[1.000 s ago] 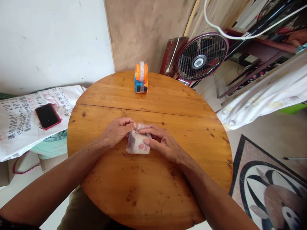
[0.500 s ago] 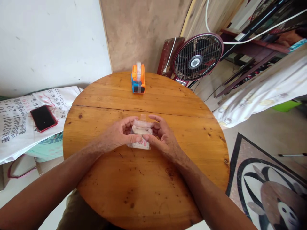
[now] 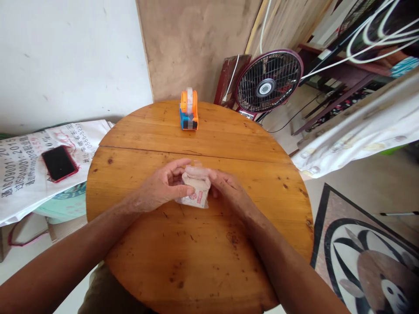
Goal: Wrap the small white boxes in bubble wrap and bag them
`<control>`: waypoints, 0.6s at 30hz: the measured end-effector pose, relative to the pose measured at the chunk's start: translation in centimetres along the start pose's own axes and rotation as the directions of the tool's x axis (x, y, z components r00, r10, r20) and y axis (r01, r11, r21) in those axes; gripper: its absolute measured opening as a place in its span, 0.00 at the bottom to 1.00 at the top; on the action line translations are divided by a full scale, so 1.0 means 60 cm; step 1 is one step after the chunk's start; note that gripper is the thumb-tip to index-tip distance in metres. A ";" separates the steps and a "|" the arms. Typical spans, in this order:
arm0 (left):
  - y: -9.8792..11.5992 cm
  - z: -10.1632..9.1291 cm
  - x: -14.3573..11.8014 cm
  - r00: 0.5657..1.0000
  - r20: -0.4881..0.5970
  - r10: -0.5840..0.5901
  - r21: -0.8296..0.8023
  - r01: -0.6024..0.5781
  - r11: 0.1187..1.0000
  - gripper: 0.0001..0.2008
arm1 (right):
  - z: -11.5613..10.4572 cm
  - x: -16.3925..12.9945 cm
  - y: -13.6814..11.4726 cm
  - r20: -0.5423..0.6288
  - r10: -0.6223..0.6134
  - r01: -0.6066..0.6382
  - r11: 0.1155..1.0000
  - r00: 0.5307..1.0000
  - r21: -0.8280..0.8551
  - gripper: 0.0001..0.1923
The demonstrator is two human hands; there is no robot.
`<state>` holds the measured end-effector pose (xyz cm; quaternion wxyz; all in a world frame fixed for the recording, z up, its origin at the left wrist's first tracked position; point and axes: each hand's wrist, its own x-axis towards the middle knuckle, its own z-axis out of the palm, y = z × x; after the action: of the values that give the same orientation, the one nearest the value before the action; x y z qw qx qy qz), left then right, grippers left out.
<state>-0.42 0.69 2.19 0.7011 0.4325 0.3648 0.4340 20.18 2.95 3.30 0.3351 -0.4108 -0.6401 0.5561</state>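
Observation:
A small clear plastic packet point(image 3: 195, 191) with white contents and a red mark stands tilted on the round wooden table point(image 3: 203, 244), near its middle. My left hand point(image 3: 162, 188) grips the packet's left side, thumb in front and fingers behind. Pressed against its right side, my right hand point(image 3: 229, 189) has its fingers partly hidden behind the plastic. An orange and blue tape dispenser point(image 3: 189, 110) sits at the table's far edge, well beyond both hands.
A black phone in a red case point(image 3: 59, 162) lies on a printed white sack point(image 3: 29, 170) left of the table. A dark red fan point(image 3: 268, 85) stands behind the table on the right. White cloth point(image 3: 360, 131) hangs at the right; a patterned floor point(image 3: 366, 257) lies below it.
The packet has been raised from lying flat to standing tilted. My right hand has slid from its top to its right side, and my left thumb has come round to the front.

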 end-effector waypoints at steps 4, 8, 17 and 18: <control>-0.007 0.001 -0.003 0.997 0.069 -0.019 0.022 0.018 1.000 0.42 | 0.012 0.001 0.000 -0.041 0.038 -0.032 0.991 0.998 0.134 0.20; -0.016 -0.001 -0.003 0.995 0.088 -0.052 0.014 0.051 0.999 0.44 | 0.021 0.003 0.008 -0.142 0.040 -0.006 0.973 0.989 0.231 0.14; -0.001 0.006 -0.008 0.987 0.140 -0.074 0.141 0.054 0.989 0.21 | 0.024 0.002 0.006 -0.196 0.031 0.008 0.981 0.980 0.194 0.12; 0.000 0.007 -0.008 0.988 0.132 -0.081 0.151 0.060 0.987 0.20 | 0.025 0.001 0.006 -0.201 0.034 0.004 0.982 0.979 0.189 0.12</control>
<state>-0.22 0.11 2.43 0.7057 0.4987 0.3617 0.3499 18.90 2.36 2.73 0.4319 -0.4366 -0.5439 0.5719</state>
